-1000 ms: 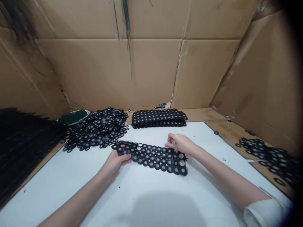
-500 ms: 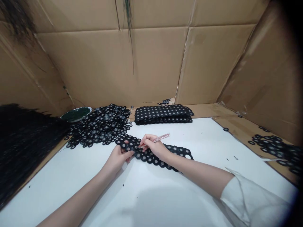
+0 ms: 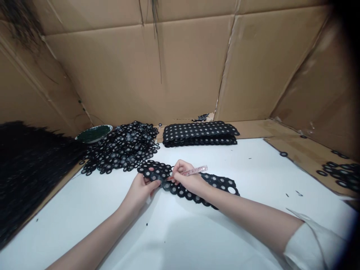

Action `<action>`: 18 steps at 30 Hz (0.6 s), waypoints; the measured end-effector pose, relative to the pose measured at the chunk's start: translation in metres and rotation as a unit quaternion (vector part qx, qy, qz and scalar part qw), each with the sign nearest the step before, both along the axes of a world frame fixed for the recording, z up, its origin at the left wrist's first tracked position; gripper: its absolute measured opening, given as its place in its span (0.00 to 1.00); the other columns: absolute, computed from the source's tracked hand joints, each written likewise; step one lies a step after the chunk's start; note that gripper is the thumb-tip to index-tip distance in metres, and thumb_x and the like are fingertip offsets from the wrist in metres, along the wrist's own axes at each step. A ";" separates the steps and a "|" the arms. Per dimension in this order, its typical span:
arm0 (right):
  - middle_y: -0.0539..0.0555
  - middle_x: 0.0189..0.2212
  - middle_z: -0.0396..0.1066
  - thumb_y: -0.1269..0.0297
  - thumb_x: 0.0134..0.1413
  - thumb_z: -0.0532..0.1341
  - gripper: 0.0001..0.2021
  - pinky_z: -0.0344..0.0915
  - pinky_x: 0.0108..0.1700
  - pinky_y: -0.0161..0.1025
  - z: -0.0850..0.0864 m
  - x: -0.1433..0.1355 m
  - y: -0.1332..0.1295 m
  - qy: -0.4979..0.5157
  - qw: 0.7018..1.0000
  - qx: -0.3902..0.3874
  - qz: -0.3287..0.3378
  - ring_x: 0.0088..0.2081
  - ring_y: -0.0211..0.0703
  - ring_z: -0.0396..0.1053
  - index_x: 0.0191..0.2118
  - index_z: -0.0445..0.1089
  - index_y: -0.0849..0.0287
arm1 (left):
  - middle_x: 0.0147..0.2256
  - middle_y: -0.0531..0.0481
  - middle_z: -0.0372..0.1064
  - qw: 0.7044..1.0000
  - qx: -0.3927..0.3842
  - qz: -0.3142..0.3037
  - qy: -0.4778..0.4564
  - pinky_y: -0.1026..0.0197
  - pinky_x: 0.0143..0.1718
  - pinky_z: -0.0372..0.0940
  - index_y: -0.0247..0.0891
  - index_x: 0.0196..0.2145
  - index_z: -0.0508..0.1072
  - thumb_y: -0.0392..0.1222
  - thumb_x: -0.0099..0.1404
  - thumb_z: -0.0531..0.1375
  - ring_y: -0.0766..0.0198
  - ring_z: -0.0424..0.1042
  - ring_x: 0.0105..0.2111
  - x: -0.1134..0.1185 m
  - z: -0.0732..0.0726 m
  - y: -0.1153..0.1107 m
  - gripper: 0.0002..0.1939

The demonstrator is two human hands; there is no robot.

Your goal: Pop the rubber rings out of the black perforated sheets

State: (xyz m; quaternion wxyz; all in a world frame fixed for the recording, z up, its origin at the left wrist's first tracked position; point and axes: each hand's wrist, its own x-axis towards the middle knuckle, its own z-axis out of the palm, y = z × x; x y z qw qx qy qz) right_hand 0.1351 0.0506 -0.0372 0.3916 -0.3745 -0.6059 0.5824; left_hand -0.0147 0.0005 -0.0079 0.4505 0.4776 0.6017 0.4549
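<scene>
A strip of joined black rings (image 3: 219, 182) lies slantwise over the white tabletop, its left end lifted. My left hand (image 3: 144, 186) grips that end, thumb on top and fingers beneath. My right hand (image 3: 187, 178) is closed round a thin pen-like tool with a clear, reddish-lettered handle (image 3: 197, 170). The tool points down and left, its tip at the rings just right of my left thumb. I cannot make out the tip's exact shape. My right hand and wrist cover the middle of the strip.
Loose black rings (image 3: 126, 146) are heaped at the back left, by a bowl of dark green stuff (image 3: 94, 134). A folded ring mat (image 3: 199, 131) lies at the back. More rings (image 3: 341, 173) sit at right, a mass of black fibres (image 3: 33, 172) at left. Cardboard walls (image 3: 191, 67) enclose the table.
The view has turned slightly, so the back objects appear farther right. Both hands keep their grips on the strip and the tool, and the tool's tip has shifted slightly along the rings.
</scene>
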 end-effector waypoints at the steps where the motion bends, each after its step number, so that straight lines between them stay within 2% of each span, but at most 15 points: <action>1: 0.47 0.20 0.66 0.71 0.43 0.53 0.03 0.62 0.26 0.31 -0.001 0.000 0.000 0.002 1.000 0.000 0.001 0.23 0.33 0.66 0.26 0.57 0.58 | 0.16 0.60 0.57 1.000 0.002 -0.003 -0.002 0.68 0.19 0.50 0.37 0.24 0.59 0.35 0.47 0.60 0.73 0.55 0.17 0.000 0.000 0.000 0.09; 5: 0.48 0.21 0.66 0.69 0.45 0.53 0.01 0.61 0.26 0.31 -0.004 0.001 0.001 -0.009 1.000 0.023 0.010 0.24 0.34 0.65 0.27 0.57 0.58 | 0.17 0.60 0.59 1.000 0.000 0.008 -0.027 0.68 0.19 0.51 0.37 0.26 0.61 0.35 0.45 0.61 0.71 0.58 0.17 0.001 0.001 -0.001 0.11; 10: 0.47 0.23 0.65 0.67 0.46 0.52 0.01 0.55 0.23 0.30 -0.002 0.001 -0.006 -0.057 0.995 0.073 0.021 0.23 0.33 0.62 0.28 0.57 0.57 | 0.21 0.56 0.66 0.997 -0.001 0.071 -0.038 0.65 0.22 0.56 0.37 0.35 0.63 0.36 0.43 0.62 0.66 0.65 0.21 0.006 -0.005 -0.005 0.18; 13: 0.46 0.22 0.63 0.69 0.46 0.52 0.01 0.53 0.23 0.30 0.003 -0.001 -0.014 -0.106 0.985 0.134 0.016 0.23 0.33 0.59 0.28 0.57 0.56 | 0.22 0.53 0.68 0.996 -0.006 0.085 -0.036 0.63 0.24 0.58 0.36 0.33 0.64 0.37 0.45 0.61 0.62 0.67 0.23 0.009 -0.007 -0.009 0.15; 15: 0.45 0.21 0.61 0.70 0.46 0.51 0.02 0.53 0.24 0.30 0.005 -0.003 -0.017 -0.125 0.979 0.161 0.011 0.23 0.33 0.59 0.28 0.57 0.56 | 0.20 0.53 0.67 0.995 -0.018 0.086 -0.038 0.63 0.24 0.58 0.36 0.30 0.64 0.37 0.46 0.60 0.62 0.66 0.22 0.011 -0.006 -0.012 0.11; 18: 0.45 0.21 0.60 0.71 0.46 0.50 0.03 0.52 0.24 0.31 0.006 -0.005 -0.018 -0.131 0.976 0.171 0.008 0.23 0.33 0.59 0.28 0.56 0.56 | 0.13 0.58 0.59 0.995 -0.038 0.074 -0.046 0.65 0.20 0.55 0.37 0.26 0.64 0.36 0.47 0.60 0.67 0.60 0.16 0.014 0.000 -0.015 0.07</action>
